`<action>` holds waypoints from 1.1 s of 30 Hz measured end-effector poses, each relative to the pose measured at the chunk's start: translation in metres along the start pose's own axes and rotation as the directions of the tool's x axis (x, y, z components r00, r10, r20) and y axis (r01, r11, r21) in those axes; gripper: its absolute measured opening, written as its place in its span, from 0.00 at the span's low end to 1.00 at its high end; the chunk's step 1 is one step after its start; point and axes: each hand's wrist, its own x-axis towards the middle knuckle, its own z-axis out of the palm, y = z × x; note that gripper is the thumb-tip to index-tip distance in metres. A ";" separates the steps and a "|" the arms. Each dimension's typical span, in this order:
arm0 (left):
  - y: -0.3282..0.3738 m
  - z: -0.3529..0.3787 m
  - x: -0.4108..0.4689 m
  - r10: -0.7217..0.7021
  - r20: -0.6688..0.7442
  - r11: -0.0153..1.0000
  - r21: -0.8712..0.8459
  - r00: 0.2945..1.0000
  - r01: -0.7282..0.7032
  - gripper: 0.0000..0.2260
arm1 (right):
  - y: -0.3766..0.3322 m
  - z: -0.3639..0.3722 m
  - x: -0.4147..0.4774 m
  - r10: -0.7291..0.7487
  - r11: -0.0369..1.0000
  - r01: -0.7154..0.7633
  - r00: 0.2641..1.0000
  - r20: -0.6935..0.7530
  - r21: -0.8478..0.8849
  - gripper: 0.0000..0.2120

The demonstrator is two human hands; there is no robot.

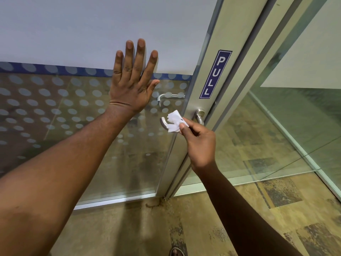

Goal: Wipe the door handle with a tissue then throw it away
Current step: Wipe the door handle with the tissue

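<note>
A silver lever door handle [163, 123] sticks out from the metal frame of a glass door [55, 111]. My right hand [198, 143] pinches a crumpled white tissue [175, 121] between thumb and fingers and presses it on the middle of the handle, hiding that part. The handle's curved free end shows left of the tissue, and its round base [199, 115] shows to the right. My left hand [133, 80] lies flat on the glass with its fingers spread, above and left of the handle.
A blue PULL sticker [215, 74] is on the door frame above the handle. The handle on the far side [167, 97] shows through the dotted glass. A glass wall [295, 117] stands at the right. Patterned carpet [212, 228] lies below.
</note>
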 end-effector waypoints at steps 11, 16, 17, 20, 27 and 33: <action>-0.001 0.001 0.000 0.024 -0.024 0.999 0.047 0.999 -0.023 0.28 | 0.000 -0.019 0.004 0.346 0.605 -0.446 0.894 0.286 0.660 0.13; -0.001 0.000 -0.001 0.023 -0.015 0.999 0.035 1.000 -0.022 0.28 | 0.002 -0.062 0.028 0.347 0.610 -0.369 0.920 0.182 0.701 0.11; -0.001 0.000 -0.001 0.022 -0.012 0.999 0.035 1.000 -0.022 0.28 | 0.003 -0.073 0.035 0.357 0.617 -0.362 0.920 0.161 0.698 0.11; -0.002 0.001 -0.001 0.022 -0.009 0.999 0.036 1.000 -0.022 0.28 | 0.013 -0.094 0.052 0.337 0.725 -0.313 0.938 0.081 0.613 0.13; -0.001 0.000 0.000 0.023 -0.026 0.999 0.036 0.999 -0.022 0.28 | 0.043 -0.108 0.079 -0.060 0.901 0.081 0.996 0.064 -0.427 0.10; -0.001 0.001 0.000 0.013 -0.015 1.000 0.024 1.000 -0.012 0.29 | 0.041 -0.092 0.091 -0.235 0.748 0.338 0.940 0.248 -0.571 0.12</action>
